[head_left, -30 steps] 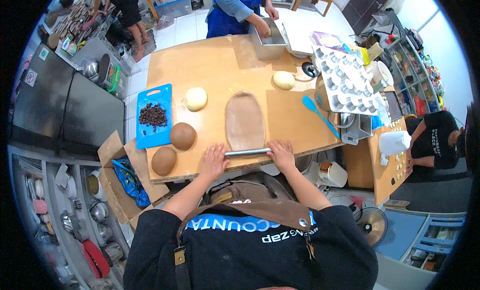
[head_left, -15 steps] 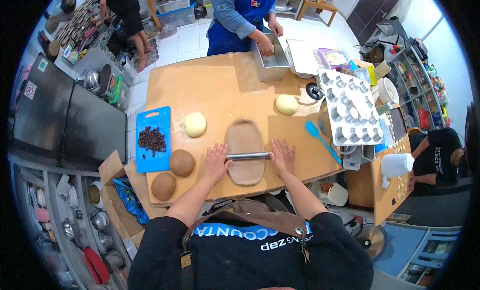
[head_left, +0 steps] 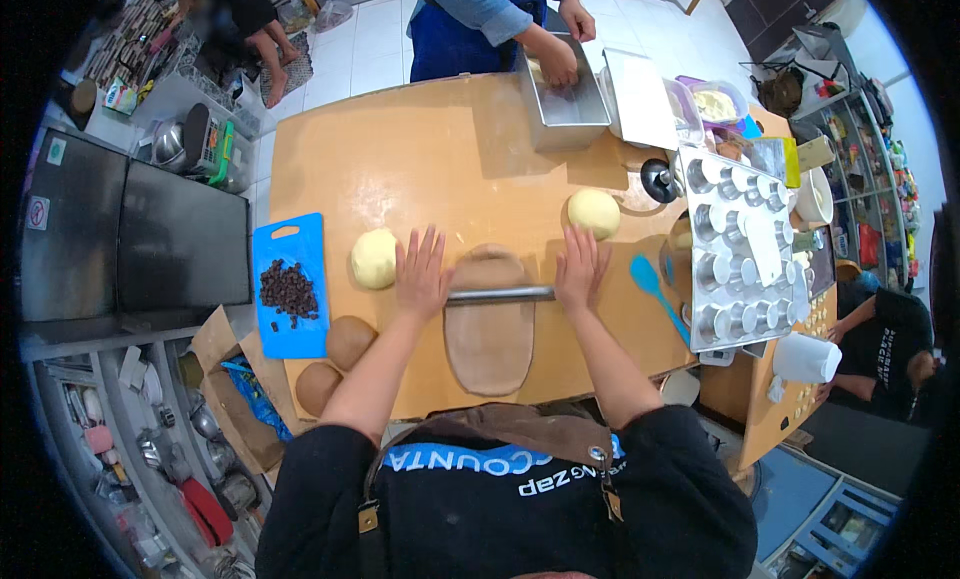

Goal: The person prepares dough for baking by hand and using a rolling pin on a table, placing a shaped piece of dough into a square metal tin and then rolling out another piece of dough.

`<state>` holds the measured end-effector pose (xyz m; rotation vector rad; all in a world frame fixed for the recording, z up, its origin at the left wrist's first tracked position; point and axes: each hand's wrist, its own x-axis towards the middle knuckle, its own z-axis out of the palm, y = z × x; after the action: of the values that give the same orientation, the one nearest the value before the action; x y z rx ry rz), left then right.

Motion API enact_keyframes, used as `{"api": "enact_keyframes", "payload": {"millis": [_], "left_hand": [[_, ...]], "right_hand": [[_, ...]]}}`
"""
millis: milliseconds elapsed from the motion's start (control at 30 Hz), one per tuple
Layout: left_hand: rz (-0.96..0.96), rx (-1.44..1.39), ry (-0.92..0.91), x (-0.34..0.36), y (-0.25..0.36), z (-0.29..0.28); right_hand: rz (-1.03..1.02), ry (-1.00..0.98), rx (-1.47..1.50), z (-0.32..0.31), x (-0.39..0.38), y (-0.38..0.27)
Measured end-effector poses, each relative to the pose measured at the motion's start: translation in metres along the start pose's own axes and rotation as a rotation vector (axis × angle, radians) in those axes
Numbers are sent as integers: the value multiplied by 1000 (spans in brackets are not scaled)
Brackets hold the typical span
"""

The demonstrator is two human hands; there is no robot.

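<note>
While both palms press flat on a metal rolling pin, the left hand and the right hand keep their fingers spread and open, resting on the pin's ends rather than closing around it. Neither grip wraps the pin; it lies crosswise under the hands, across the far part of a brown dough sheet in the middle of the wooden tabletop.

That sheet already looks long, oval and fairly thin, so its rolling seems well along. Much appears left: two brown dough balls sit unrolled near the left edge, one pale dough ball lies just beside the left hand, and another pale ball sits just beyond the right hand.

Dark chocolate pieces wait untouched on a blue cutting board, and a tray of small metal moulds at the right looks unfilled. Across the tabletop, another person handles a metal pan.
</note>
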<state>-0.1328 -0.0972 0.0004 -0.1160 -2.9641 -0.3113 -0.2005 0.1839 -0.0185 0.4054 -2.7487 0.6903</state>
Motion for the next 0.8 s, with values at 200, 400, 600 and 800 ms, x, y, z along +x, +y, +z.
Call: {"api": "enact_keyframes", "payload": {"millis": [200, 400, 600, 800], "left_hand": [[-43, -127, -93, -53, 20, 12], [-2, 21, -58, -4, 9, 16], [-49, 10, -82, 38, -1, 17], [-49, 48, -63, 82, -17, 20]], "right_hand": [[8, -384, -142, -27, -52, -21], [-30, -404, -256, -19, -12, -18], [-46, -316, -308, 1, 27, -9], [-50, -263, -318, 19, 71, -4]]}}
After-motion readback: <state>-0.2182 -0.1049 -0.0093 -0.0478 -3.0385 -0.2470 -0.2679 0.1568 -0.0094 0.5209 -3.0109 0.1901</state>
